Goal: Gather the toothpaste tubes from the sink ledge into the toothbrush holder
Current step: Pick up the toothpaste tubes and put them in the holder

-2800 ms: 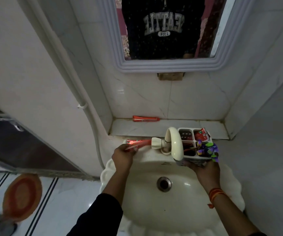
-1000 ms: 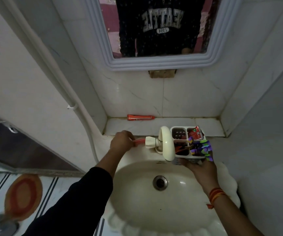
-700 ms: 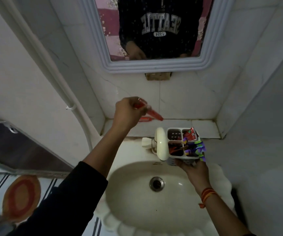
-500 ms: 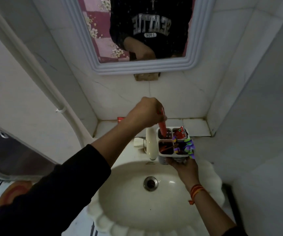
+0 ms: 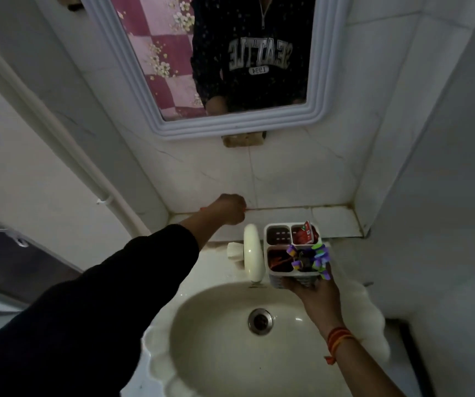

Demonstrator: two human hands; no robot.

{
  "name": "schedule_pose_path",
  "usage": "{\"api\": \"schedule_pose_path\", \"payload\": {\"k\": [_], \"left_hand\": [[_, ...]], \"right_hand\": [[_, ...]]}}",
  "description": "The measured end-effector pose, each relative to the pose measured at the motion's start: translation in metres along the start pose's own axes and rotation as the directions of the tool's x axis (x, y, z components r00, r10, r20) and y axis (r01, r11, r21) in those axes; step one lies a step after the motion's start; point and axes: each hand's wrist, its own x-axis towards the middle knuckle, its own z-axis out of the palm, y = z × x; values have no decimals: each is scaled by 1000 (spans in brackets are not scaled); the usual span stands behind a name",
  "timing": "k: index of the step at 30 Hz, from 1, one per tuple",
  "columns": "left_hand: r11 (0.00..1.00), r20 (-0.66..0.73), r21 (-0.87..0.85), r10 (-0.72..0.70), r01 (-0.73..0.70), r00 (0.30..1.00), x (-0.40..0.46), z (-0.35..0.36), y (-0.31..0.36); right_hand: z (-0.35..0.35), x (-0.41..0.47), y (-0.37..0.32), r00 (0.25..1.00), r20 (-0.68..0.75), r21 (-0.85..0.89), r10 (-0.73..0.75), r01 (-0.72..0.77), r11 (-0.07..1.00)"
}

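Note:
My right hand grips the white four-compartment toothbrush holder from below, just right of the tap. Red toothpaste tubes stand in its back right compartment. Red and orange items fill the front left one, and a purple and green item sticks out of the front right one. My left hand is closed in a fist over a red toothpaste tube lying at the back of the sink ledge. Only thin red slivers of that tube show on either side of the fist.
A cream tap stands between my two hands, above the basin with its drain. A framed mirror hangs on the tiled wall above the ledge. A white pipe runs down the left wall.
My left hand lowered a red tube into the holder's back compartment, let it go, then reached back left to the ledge and closed over the other red tube. The holder stayed in my right hand.

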Motion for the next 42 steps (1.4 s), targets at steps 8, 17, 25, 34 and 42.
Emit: {"api": "schedule_pose_path", "payload": {"k": [8,17,25,34,42], "left_hand": [[995,-44,94,-34,38,998,37,54,-28],[977,-271,212,38,22,962,43,71,-41],[993,-110,100,73,-62,991,44,64,-44],[951,23,-78,301,-298,953,-9,-56,24],[910,232,259,267,-324,935,-26,-42,90]], "right_hand": [[-2,5,2,999,31,53,-8,7,999],[-3,2,-7,999,49,44,-24,22,999],[-2,2,-6,1000,27,50,-11,9,999],[-5,1,-4,999,32,19,-22,22,1000],[-5,0,1,999,18,19,-41,40,999]]}}
